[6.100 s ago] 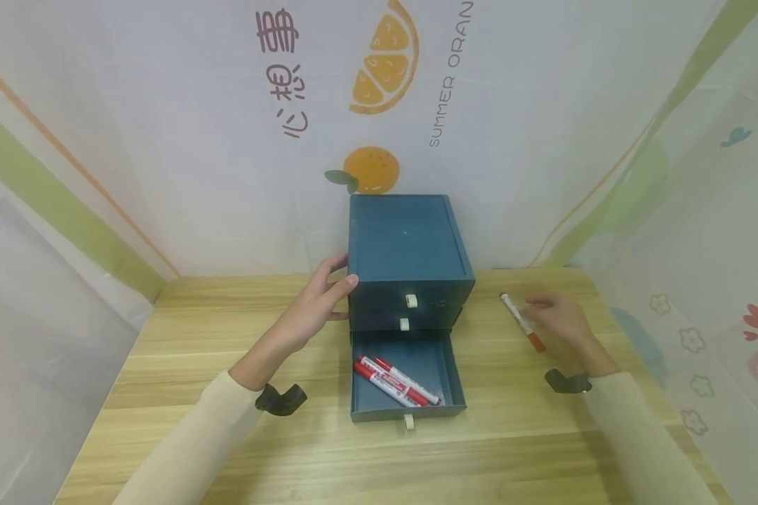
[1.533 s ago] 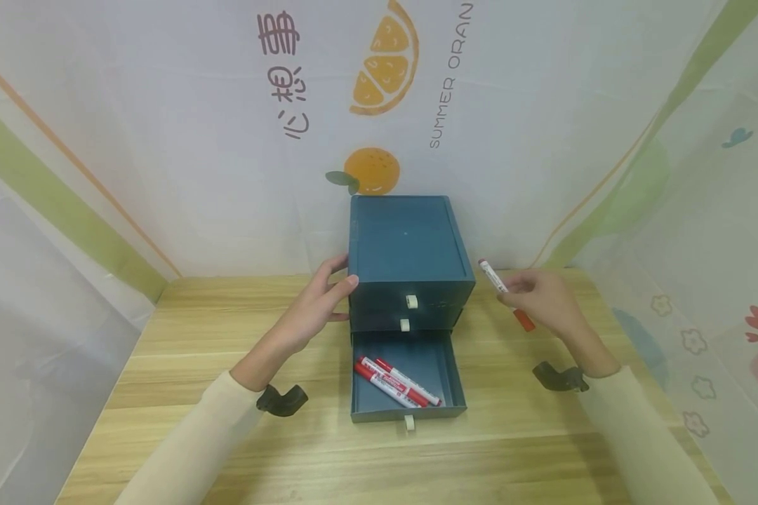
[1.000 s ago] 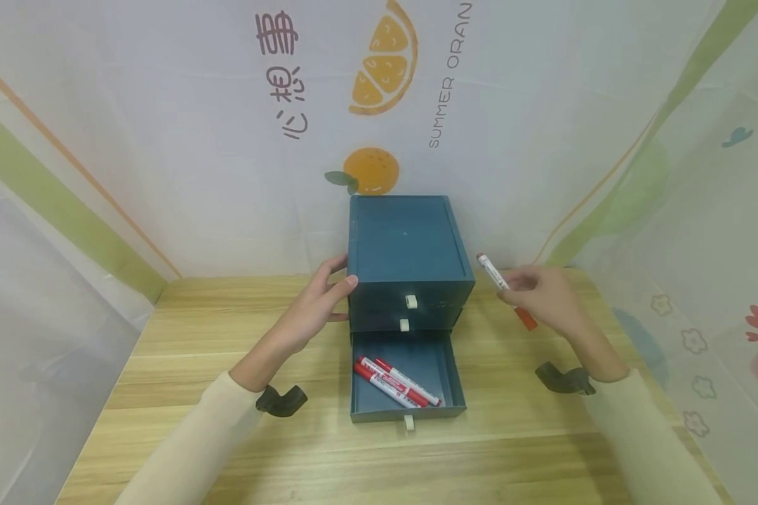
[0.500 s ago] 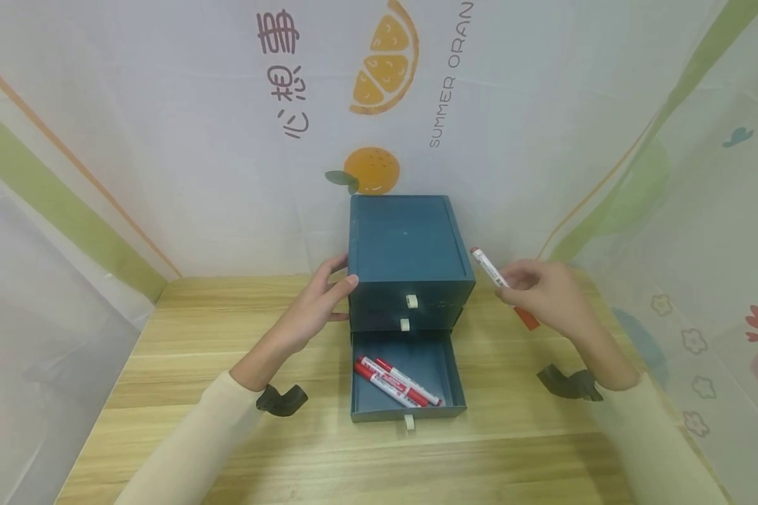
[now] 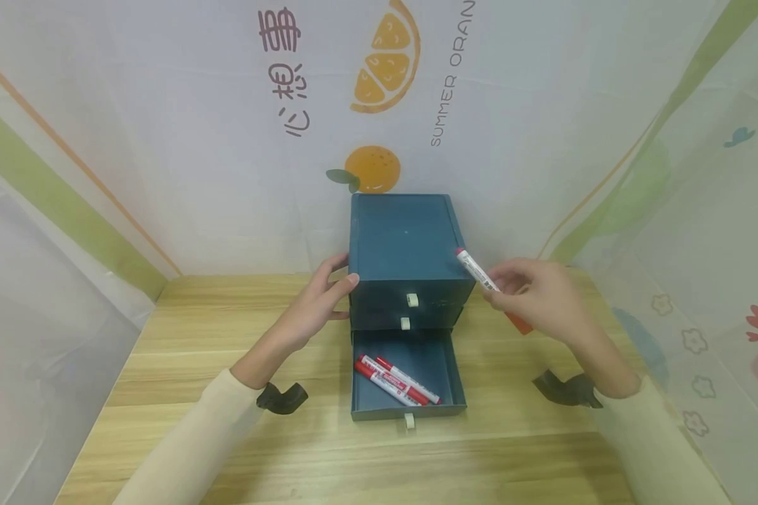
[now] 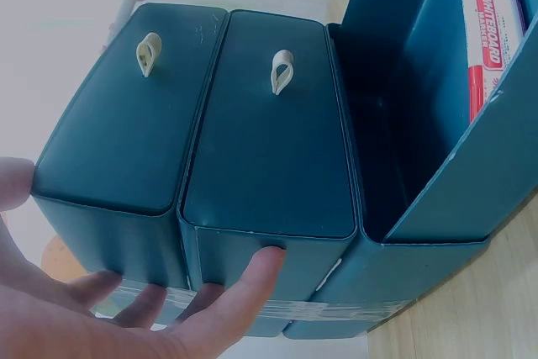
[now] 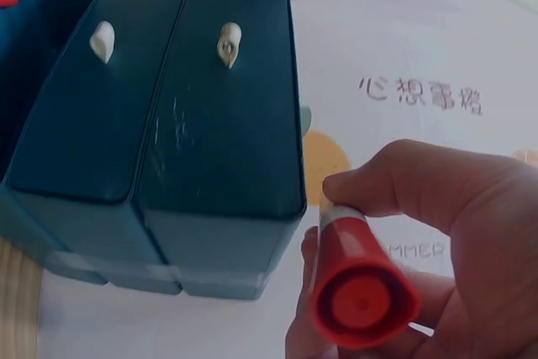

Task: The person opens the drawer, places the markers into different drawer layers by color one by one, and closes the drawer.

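A dark blue three-drawer box [image 5: 404, 238] stands at the back of the table. My left hand [image 5: 312, 308] rests against its left side, thumb at the top front corner, fingers spread along the wall in the left wrist view. My right hand [image 5: 546, 298] pinches a red-and-white whiteboard marker [image 5: 475, 268] between thumb and fingers, raised beside the box's right front corner. Its red cap [image 7: 357, 283] faces the right wrist camera. The bottom drawer [image 5: 410, 415] is pulled out, with red-and-white whiteboard markers [image 5: 391, 384] lying slantwise inside.
The two upper drawers are closed, each with a cream pull loop [image 5: 413, 300]. A wood-grain table [image 5: 278, 456] lies underneath. A printed white curtain [image 5: 227, 175] hangs behind and at both sides. Black wrist mounts [image 5: 284, 398] sit on both wrists.
My right hand has picked the marker up from the table on the right and carried it up and left to the box's corner. My left hand has stayed in place.
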Demonstrator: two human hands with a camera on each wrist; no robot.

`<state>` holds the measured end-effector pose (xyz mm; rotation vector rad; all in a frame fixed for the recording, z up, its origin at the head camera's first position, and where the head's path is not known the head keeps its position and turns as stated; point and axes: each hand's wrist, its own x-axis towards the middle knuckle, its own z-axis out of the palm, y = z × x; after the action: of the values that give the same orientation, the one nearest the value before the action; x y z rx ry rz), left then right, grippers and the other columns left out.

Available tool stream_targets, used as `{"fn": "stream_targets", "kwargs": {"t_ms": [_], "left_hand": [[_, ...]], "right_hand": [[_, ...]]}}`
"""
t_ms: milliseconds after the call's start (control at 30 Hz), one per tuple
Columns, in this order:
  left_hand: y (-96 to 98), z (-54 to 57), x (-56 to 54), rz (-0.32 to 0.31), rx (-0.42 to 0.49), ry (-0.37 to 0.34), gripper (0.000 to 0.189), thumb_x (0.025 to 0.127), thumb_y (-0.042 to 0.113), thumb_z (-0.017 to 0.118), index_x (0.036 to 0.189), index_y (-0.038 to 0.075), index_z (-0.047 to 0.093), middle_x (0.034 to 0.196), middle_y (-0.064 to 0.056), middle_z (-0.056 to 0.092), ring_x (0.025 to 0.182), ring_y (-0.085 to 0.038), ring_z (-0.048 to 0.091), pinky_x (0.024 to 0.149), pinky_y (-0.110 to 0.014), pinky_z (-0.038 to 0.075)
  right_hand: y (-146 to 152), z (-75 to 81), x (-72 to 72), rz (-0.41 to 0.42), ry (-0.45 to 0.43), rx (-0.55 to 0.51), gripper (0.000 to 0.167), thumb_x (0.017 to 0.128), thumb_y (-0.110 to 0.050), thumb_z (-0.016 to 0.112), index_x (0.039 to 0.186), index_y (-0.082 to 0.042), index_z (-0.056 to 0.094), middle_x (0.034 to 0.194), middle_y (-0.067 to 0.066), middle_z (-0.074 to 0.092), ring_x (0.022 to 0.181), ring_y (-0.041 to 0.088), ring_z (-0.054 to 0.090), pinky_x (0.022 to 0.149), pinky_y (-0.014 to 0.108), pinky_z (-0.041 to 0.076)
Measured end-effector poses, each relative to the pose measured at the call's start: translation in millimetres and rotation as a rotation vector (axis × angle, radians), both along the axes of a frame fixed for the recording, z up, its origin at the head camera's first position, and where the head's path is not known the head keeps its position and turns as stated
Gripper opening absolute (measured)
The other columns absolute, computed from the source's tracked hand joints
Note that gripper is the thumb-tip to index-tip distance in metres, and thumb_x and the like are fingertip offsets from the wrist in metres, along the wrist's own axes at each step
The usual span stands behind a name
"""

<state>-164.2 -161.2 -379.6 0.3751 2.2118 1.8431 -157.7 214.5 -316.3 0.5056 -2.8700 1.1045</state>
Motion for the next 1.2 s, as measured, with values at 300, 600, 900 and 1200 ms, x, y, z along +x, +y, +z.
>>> {"fn": "stream_targets", "kwargs": {"t_ms": [300,600,900,1200], "left_hand": [[0.5,0.4,0.5,0.004,0.006,-0.002,0.074,0.118,0.036,0.050,0.175,0.007,0.013,0.180,-0.018,0.017,0.158,-0.047,0.036,0.110,-0.068,0.052],[0.9,0.6,0.4,0.010,0.003,-0.007,0.074,0.118,0.035,0.051,0.175,0.007,0.013,0.180,-0.018,0.017,0.158,-0.046,0.036,0.111,-0.067,0.052],[0.6,0.1,0.6,0.011,0.000,-0.007,0.074,0.118,0.035,0.051,0.175,0.007,0.013,0.180,-0.018,0.018,0.158,-0.047,0.037,0.111,-0.067,0.051],[0.9,-0.1,0.5,0.009,0.004,0.000,0.074,0.117,0.036,0.051,0.175,0.008,0.014,0.179,-0.018,0.019,0.157,-0.046,0.038,0.110,-0.068,0.052]], "right_hand": [[-14,1.2,9.4,0.075,0.004,0.005,0.018,0.094,-0.011,0.086,0.111,-0.007,0.081,0.087,-0.001,0.072,0.083,0.021,0.067,0.076,0.039,0.062],[-24,-8.4,12.4,0.147,0.027,-0.017,0.018,0.092,-0.004,0.085,0.108,-0.008,0.082,0.087,-0.003,0.071,0.079,0.020,0.066,0.071,0.035,0.064],[-36,-23.5,16.7,0.208,0.022,-0.003,0.021,0.090,-0.004,0.086,0.109,-0.009,0.081,0.088,-0.006,0.069,0.078,0.017,0.065,0.065,0.031,0.063],[-48,-37.3,18.6,0.260,-0.010,0.028,0.020,0.090,-0.005,0.087,0.109,-0.007,0.081,0.085,-0.007,0.068,0.069,0.012,0.063,0.047,0.029,0.054]]}}
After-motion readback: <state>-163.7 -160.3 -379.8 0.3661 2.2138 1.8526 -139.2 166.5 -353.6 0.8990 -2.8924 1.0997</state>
